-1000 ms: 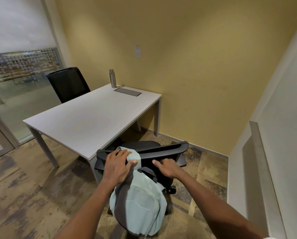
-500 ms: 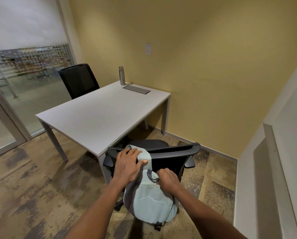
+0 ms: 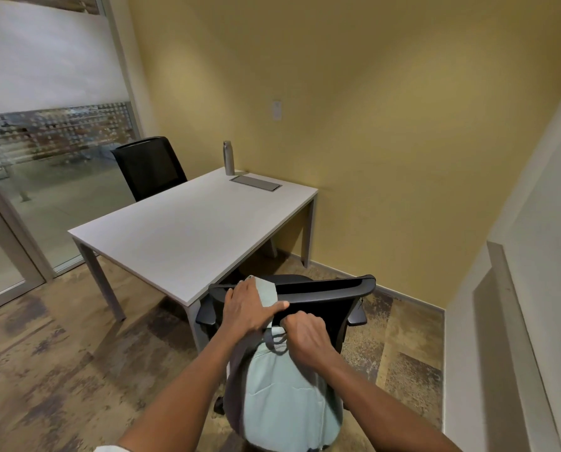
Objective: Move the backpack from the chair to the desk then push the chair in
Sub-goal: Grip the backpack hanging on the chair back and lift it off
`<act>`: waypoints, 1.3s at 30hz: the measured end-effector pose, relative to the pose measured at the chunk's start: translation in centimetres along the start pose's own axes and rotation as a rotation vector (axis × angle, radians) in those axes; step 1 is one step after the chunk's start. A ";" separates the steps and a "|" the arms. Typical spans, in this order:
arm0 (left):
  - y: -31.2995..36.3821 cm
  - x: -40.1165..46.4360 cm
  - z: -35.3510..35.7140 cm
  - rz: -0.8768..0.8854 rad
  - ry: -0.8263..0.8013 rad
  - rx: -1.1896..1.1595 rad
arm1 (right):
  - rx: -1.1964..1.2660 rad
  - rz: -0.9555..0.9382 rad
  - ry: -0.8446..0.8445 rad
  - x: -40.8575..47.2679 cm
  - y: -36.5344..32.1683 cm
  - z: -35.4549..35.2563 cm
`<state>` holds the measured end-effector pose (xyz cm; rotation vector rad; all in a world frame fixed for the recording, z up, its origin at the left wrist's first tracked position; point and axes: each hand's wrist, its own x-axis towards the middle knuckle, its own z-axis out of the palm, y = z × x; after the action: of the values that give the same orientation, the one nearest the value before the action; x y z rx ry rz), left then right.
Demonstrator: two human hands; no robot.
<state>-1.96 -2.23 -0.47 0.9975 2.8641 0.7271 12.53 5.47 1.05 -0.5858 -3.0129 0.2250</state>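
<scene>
A pale green backpack [image 3: 282,396] hangs down the back of a black office chair [image 3: 331,290], one strap looped over the backrest's top edge. My left hand [image 3: 248,308] grips that strap at the top of the backrest. My right hand [image 3: 306,334] is closed around the backpack's top, beside its grey carry loop. The chair stands at the near corner of the white desk [image 3: 187,230], its seat partly under the desk edge.
A metal bottle [image 3: 228,158] and a grey cable hatch [image 3: 256,183] sit at the desk's far end. A second black chair [image 3: 148,168] stands behind the desk. Glass partition on the left, yellow wall behind, white wall ledge [image 3: 514,321] on the right.
My right hand left the chair's backrest and closed on the backpack's top. My left hand kept its hold on the strap. My view rose and drew closer.
</scene>
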 end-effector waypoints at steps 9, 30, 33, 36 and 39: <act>-1.3 0.5 -3.8 -0.353 0.150 -0.409 | -0.083 -0.070 0.009 -0.6 -2.7 -2.6; -5.3 -5.7 -3.7 0.041 -0.866 -0.357 | -0.012 -0.042 -0.018 -1.2 -1.1 -1.2; -2.9 -5.4 -2.6 0.198 -0.735 -0.161 | -0.019 -0.013 -0.011 -1.7 0.5 -1.2; 0.4 -5.1 -1.2 0.336 -0.556 -0.068 | -0.007 0.039 -0.002 -2.6 3.0 -1.6; 3.8 -4.9 0.6 0.428 -0.481 -0.069 | -0.022 0.096 -0.062 -3.5 6.3 -2.8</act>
<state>4.20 -2.27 0.02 1.5490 2.2280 0.5031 18.30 10.28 2.69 -0.7398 -3.0537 0.2186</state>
